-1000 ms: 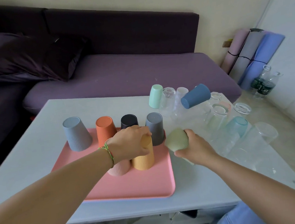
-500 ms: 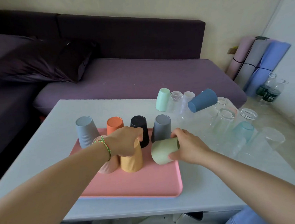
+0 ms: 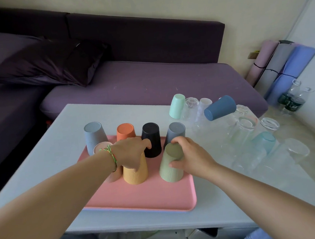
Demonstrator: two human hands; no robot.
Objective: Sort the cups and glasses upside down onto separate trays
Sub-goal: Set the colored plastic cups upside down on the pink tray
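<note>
On the flat pink plastic tray (image 3: 149, 197), seven plastic cups, all mouth down. Along the tray's far edge, left to right: a grey-blue ribbed cup (image 3: 94, 135), an orange cup (image 3: 125, 131), a black cup (image 3: 151, 138), a dark grey cup (image 3: 175, 132). Nearer, in a second row: a pale pink ribbed cup (image 3: 102, 148) half hidden behind the left wrist, a yellow-orange ribbed cup (image 3: 135, 174), and a sage-green ribbed cup (image 3: 171, 163) by the tray's right edge.

Left hand (image 3: 131, 152) over the base of the yellow-orange cup, fingers curled down around it, thumb on its side. Right hand (image 3: 191, 158) around the sage-green cup, fingers curled over the upturned base, thumb pressed to the ribbed wall; rim seemingly down on the tray, though contact hard to confirm.

Right of the tray, on the white table (image 3: 60, 145): a cluster of clear drinking glasses (image 3: 246, 129), a pale teal tumbler (image 3: 265, 141) among them, a mint-green cup (image 3: 177, 106) at the far end, and a dark blue cup (image 3: 220, 107) lying tilted on top of the glasses.

Against half a second earlier: sage-green cup then held on its side at the tray's right edge, now turned base up and inside the tray. A full second earlier, held off the tray to its right. Left hand on the yellow-orange cup throughout.
</note>
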